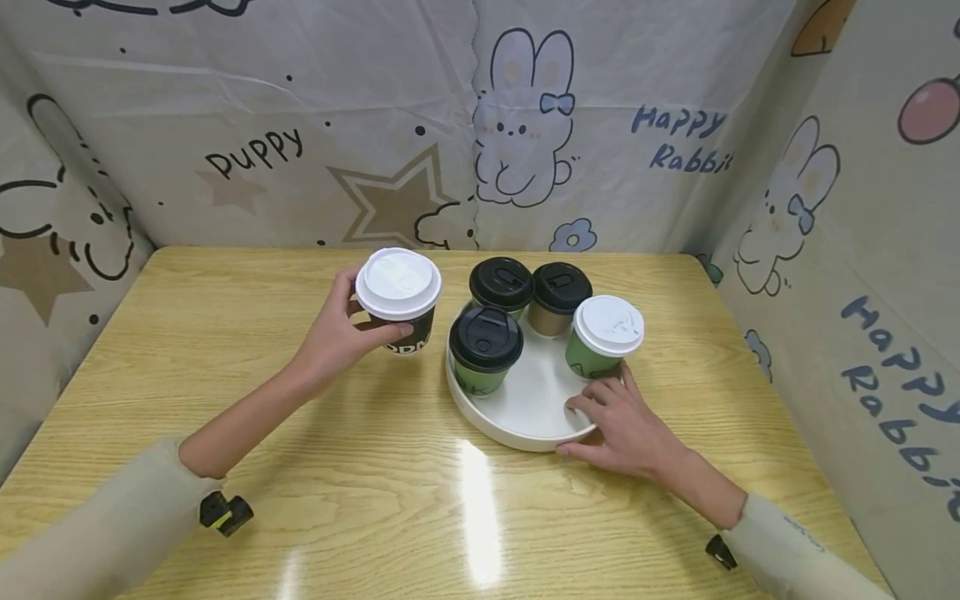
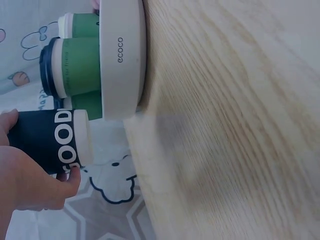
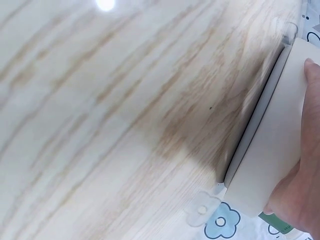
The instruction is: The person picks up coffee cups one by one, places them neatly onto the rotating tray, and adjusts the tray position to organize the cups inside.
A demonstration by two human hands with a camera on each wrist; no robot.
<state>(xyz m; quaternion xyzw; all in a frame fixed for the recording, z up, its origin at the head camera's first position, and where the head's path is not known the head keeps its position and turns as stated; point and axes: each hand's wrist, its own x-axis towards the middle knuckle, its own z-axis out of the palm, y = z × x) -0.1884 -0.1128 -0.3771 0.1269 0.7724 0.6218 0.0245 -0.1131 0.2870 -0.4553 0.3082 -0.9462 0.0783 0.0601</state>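
My left hand (image 1: pixel 335 335) grips a black paper coffee cup (image 1: pixel 405 332) with a white lid, held upright above the table, left of the round tray. Large white letters show on this cup (image 2: pixel 37 137) in the left wrist view. At the near right of the white tray (image 1: pixel 536 417), my right hand (image 1: pixel 633 425) pinches the rim, with fingers inside and thumb outside. On the tray stand a green cup with a white lid (image 1: pixel 609 327) near my right fingers, a green cup with a black lid (image 1: pixel 483 350), and two more black-lidded cups (image 1: pixel 501 283) (image 1: pixel 558 300) behind.
The wooden table (image 1: pixel 360 500) meets a cloth backdrop (image 1: pixel 360 83) with cartoon prints at the back. Another printed cloth wall (image 1: pixel 825 250) rises along the right edge, and one stands at the left. Small black devices (image 1: pixel 225 512) sit on both sleeves.
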